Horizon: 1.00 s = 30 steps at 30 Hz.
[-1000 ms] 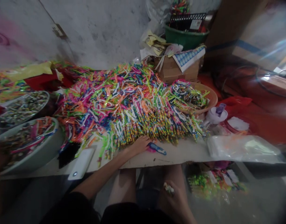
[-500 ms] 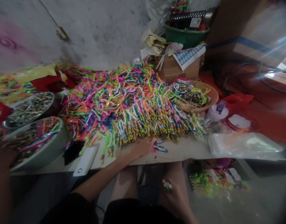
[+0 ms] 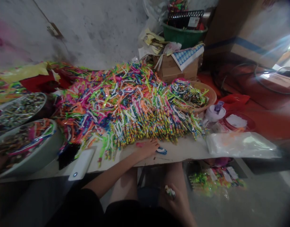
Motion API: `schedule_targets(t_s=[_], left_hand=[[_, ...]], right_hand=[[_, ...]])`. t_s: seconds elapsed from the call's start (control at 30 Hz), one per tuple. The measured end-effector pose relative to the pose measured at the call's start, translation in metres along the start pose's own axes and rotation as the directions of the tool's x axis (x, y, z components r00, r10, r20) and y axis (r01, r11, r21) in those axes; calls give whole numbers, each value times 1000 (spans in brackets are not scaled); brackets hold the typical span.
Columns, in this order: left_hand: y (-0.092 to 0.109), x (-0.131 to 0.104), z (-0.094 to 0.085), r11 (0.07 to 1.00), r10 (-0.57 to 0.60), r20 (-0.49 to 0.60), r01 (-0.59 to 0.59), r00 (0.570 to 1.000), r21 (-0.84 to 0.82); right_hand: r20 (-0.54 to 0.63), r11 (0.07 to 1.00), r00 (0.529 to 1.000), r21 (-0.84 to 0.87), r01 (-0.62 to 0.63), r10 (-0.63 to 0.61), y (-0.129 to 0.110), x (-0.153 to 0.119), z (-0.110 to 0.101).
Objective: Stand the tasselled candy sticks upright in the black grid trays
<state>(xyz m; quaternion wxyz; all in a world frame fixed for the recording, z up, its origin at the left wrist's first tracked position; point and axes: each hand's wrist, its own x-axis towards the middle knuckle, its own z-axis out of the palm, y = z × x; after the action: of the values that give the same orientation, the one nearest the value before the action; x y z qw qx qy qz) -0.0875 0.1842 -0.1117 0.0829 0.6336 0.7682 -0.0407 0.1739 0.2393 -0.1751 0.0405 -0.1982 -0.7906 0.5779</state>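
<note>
My left hand [image 3: 148, 148] lies low over the table's front edge, palm down, fingers stretched out and slightly apart. A folded blue strip [image 3: 161, 151] rests beside its fingertips, and a bit of pink strip [image 3: 140, 144] shows at its back edge. My right hand [image 3: 177, 198] is held over my thigh, its fingers wrapped round a small bundle of whitish-green sticks [image 3: 170, 191]. In front of the left hand lies a big heap of thin sticks with yellow patterned wrapping [image 3: 145, 127] and coloured ribbon-like tails.
On the left stand a pale tub [image 3: 41, 151] and a metal bowl [image 3: 42, 108] of small pieces, with a white phone-like slab [image 3: 81, 164] nearby. At right are an orange basket [image 3: 212, 94], a white jar [image 3: 214, 114] and clear plastic bags [image 3: 241, 145]. Another person's arm blurs at the left edge.
My left hand has shifted slightly left. The blue strip looks more compact, and pink now shows behind the hand. The right hand keeps its bundle. The whole view has slid a little.
</note>
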Motion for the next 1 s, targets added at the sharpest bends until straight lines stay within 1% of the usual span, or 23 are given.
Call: schedule_targets(t_s=[0.13, 0.27, 0.37, 0.43, 0.53, 0.63, 0.73, 0.83, 1.0], left_hand=[[0, 4, 0, 999, 11, -3, -11, 1000, -30], [8, 5, -1, 999, 21, -5, -21, 1000, -48], [13, -5, -5, 997, 6, -46, -9, 999, -74], [12, -17, -9, 994, -41, -76, 32, 996, -108], [1, -43, -12, 979, -129, -102, 110, 986, -171], [-15, -67, -9, 962, -194, -121, 165, 974, -215], [-27, -81, -2, 972, -178, -85, 161, 980, -173], [-34, -82, 6, 986, -130, -59, 122, 990, -113], [-43, -70, 13, 995, -88, -70, 85, 994, -45]], right_hand=[[30, 1000, 999, 7, 17, -17, -9, 0, -2], [40, 1000, 999, -17, -2, 3, -11, -3, 2], [57, 1000, 998, 4, -21, 21, -6, -6, 6], [59, 999, 998, 8, -37, 36, -2, -9, 9], [48, 1000, 998, 7, -29, 28, 2, -11, 10], [33, 999, 999, 32, 2, -3, 1, -11, 10], [60, 999, 998, 31, 11, -13, -5, -10, 10], [88, 1000, 996, 9, 2, -3, -11, -9, 11], [96, 1000, 995, 29, 8, -11, -19, -10, 12]])
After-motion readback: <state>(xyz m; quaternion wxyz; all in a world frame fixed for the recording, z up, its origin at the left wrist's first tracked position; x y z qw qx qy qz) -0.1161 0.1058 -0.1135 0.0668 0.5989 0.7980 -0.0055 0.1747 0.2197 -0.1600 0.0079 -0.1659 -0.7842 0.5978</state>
